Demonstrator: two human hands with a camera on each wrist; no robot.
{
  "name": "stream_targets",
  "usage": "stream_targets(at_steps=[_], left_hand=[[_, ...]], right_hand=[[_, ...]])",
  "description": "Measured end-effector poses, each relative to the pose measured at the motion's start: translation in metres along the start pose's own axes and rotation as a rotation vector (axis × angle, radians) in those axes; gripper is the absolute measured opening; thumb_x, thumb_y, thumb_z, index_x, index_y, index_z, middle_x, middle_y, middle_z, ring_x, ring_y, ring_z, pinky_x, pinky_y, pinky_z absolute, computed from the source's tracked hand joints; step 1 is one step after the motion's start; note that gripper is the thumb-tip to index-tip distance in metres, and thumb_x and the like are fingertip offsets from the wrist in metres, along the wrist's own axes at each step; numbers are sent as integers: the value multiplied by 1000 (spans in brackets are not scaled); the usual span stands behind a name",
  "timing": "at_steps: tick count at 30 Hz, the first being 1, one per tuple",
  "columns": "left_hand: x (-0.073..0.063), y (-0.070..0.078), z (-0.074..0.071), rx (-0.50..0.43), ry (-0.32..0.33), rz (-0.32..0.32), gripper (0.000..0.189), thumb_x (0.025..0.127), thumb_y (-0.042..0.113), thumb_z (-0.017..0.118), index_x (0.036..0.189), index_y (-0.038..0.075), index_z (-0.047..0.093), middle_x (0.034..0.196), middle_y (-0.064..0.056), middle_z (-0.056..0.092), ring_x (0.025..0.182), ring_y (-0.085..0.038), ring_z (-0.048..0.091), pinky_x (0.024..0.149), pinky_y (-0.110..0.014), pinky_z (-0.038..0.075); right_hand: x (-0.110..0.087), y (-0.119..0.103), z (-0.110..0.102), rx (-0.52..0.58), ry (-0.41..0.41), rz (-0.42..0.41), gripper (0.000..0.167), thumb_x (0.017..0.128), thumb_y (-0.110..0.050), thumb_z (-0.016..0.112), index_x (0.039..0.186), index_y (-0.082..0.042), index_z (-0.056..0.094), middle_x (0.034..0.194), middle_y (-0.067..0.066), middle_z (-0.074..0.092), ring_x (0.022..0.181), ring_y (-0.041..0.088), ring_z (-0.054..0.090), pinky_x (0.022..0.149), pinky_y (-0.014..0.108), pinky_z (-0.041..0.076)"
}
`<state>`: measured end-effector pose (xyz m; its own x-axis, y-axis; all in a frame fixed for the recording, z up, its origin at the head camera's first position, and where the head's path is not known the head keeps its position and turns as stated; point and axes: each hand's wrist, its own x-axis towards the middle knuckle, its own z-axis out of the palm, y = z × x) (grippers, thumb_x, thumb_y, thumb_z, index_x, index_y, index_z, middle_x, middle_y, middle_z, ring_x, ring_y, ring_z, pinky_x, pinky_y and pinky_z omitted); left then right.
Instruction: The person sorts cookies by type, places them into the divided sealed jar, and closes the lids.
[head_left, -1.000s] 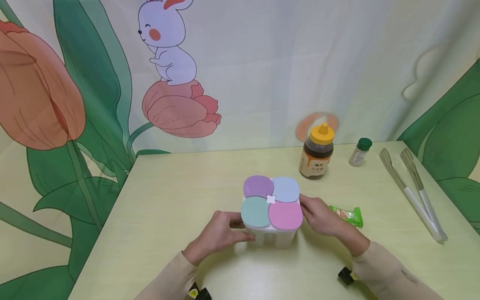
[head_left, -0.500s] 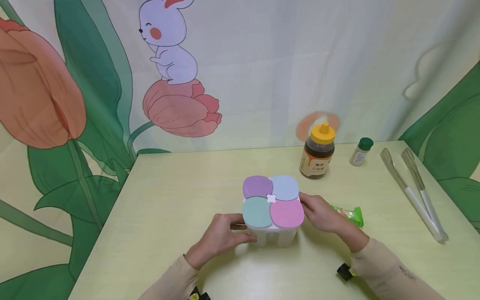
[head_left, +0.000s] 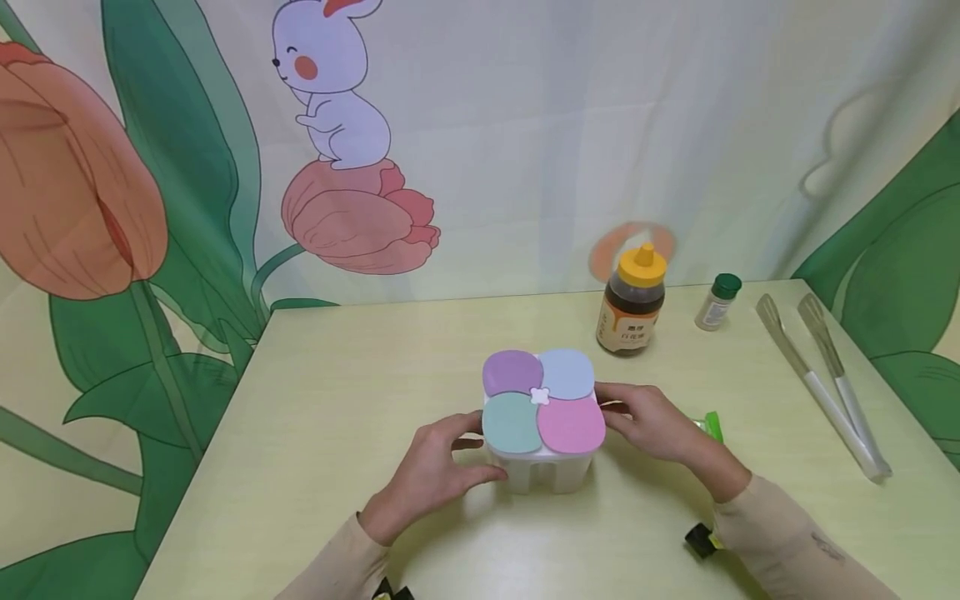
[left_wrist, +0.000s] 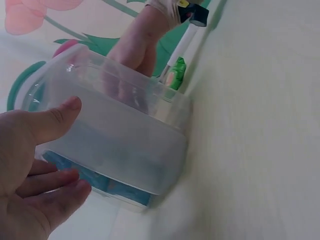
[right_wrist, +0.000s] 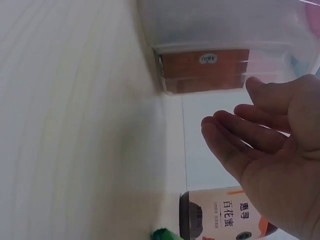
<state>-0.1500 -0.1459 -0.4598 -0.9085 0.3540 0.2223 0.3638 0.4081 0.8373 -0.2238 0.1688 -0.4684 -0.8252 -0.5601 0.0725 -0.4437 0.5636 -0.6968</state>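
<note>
A seasoning box (head_left: 551, 475) with clear walls and purple, light blue, green and pink lids (head_left: 572, 427) stands upright on the table. My left hand (head_left: 431, 471) is at its left side, thumb and fingers spread; in the left wrist view, the thumb (left_wrist: 52, 122) overlaps the clear wall (left_wrist: 120, 135), and contact is hard to tell. At the right side is my right hand (head_left: 660, 421). Its fingers (right_wrist: 250, 135) look loosely bent and apart from the box in the right wrist view. Something brown with a small label (right_wrist: 205, 70) shows through the wall.
Behind the box stands a honey bottle (head_left: 632, 304) with a yellow cap. A small green-capped jar (head_left: 717, 302) and long-handled tongs (head_left: 832, 396) lie farther right. A green packet (head_left: 711, 425) is partly behind my right hand. A printed curtain (head_left: 487, 150) hangs behind the table.
My left hand's fingers have spread wider beside the box. The right hand has shifted slightly and now covers more of the green packet. The box has stayed about where it was.
</note>
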Motion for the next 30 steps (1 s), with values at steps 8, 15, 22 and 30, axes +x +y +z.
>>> stream_targets(at_steps=[8,15,22,30], left_hand=[[-2,11,-11,219,123,126,89,63,25,92,139,4,50,134,-9,56,117,-24,59,94,-33,56],[1,24,-18,356,222,374,83,65,27,92,135,5,53,131,-7,55,123,-22,51,104,-38,48],[7,38,-11,368,179,556,75,67,23,90,129,-1,56,129,-10,55,120,-24,53,104,-27,47],[19,57,-1,467,129,620,70,72,30,87,128,0,57,124,-6,59,115,-19,57,99,-28,51]], right_hand=[[-7,9,-8,-92,43,33,33,92,-14,67,122,-1,65,117,14,68,97,22,68,86,39,58],[-14,16,-15,-166,72,75,33,89,-15,70,119,-1,66,114,15,69,92,22,68,81,40,59],[-19,20,-23,-181,50,118,36,90,-17,70,122,-2,64,116,15,68,94,25,67,81,43,59],[-24,27,-31,-245,33,136,36,87,-17,72,119,-2,66,115,14,69,97,29,66,83,47,57]])
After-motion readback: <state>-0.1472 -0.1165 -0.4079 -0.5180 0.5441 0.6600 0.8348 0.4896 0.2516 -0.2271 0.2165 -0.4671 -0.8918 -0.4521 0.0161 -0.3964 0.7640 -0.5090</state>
